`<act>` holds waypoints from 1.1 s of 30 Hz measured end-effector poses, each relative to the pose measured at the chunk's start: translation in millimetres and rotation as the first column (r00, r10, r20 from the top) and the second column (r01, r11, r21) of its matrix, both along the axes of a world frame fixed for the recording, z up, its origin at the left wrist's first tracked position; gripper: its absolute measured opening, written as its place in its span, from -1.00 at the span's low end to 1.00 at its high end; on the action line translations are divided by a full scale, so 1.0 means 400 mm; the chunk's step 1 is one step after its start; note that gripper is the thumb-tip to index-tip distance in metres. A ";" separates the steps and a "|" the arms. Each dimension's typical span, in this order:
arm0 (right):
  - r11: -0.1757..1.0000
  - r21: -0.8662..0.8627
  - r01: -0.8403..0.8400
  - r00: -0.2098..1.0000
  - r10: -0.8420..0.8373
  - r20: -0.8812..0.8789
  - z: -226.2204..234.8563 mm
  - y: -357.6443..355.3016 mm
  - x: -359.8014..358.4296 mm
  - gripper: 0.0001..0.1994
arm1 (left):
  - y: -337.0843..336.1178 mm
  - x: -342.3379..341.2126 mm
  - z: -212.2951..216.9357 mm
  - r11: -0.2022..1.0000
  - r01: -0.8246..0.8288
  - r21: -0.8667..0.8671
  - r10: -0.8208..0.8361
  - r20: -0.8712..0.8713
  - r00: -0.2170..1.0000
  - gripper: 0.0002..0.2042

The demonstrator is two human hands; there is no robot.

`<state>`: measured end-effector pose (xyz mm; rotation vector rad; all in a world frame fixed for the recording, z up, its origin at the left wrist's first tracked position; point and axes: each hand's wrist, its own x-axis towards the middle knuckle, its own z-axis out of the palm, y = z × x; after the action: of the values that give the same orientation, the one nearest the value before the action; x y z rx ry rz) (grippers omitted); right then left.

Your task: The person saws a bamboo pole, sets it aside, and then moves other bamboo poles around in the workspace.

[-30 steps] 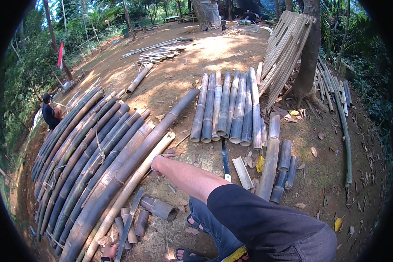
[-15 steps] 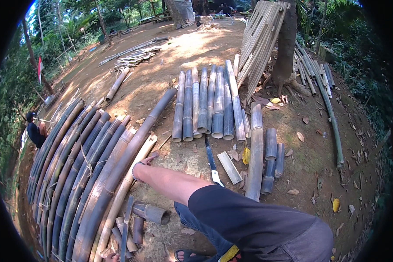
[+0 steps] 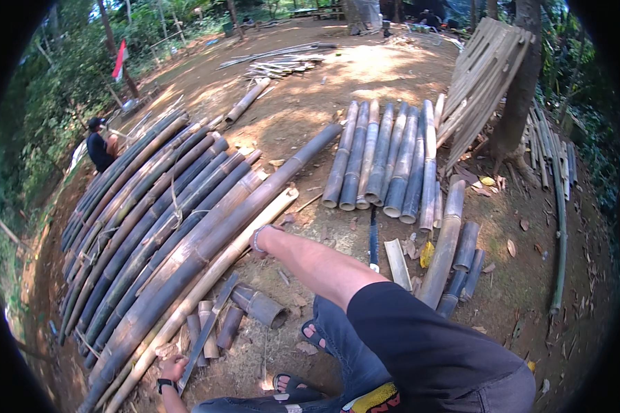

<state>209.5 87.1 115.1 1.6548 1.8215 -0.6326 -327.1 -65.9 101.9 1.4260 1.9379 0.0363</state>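
Observation:
My right arm reaches across the middle, and my right hand point(image 3: 271, 236), with a bracelet at its wrist, rests by the pale bamboo pole point(image 3: 229, 260) near its far end. Its fingers are mostly hidden. At the lower left my left hand point(image 3: 172, 369), wearing a watch, has its fingers curled; what they hold, if anything, I cannot make out. Beside it lies a long flat dark strip point(image 3: 208, 329), slanting over short bamboo offcuts point(image 3: 230, 329). A wider short bamboo tube point(image 3: 255, 303) lies just right of the strip. A thicker dark pole point(image 3: 235, 217) lies along the pale one.
Many long bamboo poles point(image 3: 145, 227) are stacked at left, a person point(image 3: 100, 146) sitting beyond. A row of cut bamboo lengths point(image 3: 383, 162) lies ahead, with a saw point(image 3: 373, 241) below it. Slatted bamboo panels point(image 3: 486, 82) lean on a tree point(image 3: 522, 89). Shorter pieces point(image 3: 456, 275) lie right.
My view has turned left, so the scene sits further right. More of my left hand and its watch shows. My right hand stays by the pale pole, its fingers now less visible.

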 end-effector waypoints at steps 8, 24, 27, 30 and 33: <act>0.953 0.242 -0.184 0.961 0.226 -0.157 0.101 -0.084 -0.020 -0.42 | -0.033 -0.061 0.023 0.976 0.208 0.070 -0.191 -0.198 0.961 -0.41; 0.871 0.218 -0.440 0.884 0.463 -0.067 -0.021 -0.012 -0.080 -0.38 | 0.058 0.065 -0.051 0.961 0.273 0.040 -0.271 -0.059 0.961 -0.30; 0.848 0.262 -0.460 0.857 0.502 -0.120 -0.025 -0.008 -0.151 -0.41 | 0.059 0.061 -0.053 0.965 0.262 0.014 -0.260 -0.087 0.962 -0.28; 0.828 0.268 -0.493 0.830 0.540 -0.141 -0.016 0.003 -0.246 -0.42 | 0.035 -0.006 -0.071 0.987 0.158 -0.025 -0.160 -0.084 0.984 -0.27; 0.794 0.245 -0.557 0.792 0.596 -0.130 -0.056 0.052 -0.247 -0.44 | 0.038 -0.004 -0.014 0.985 0.079 0.152 -0.055 -0.159 0.986 -0.26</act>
<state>110.6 108.1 92.6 1.0527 2.4539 -0.3582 -328.8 -50.8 96.4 1.6402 2.0483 0.0510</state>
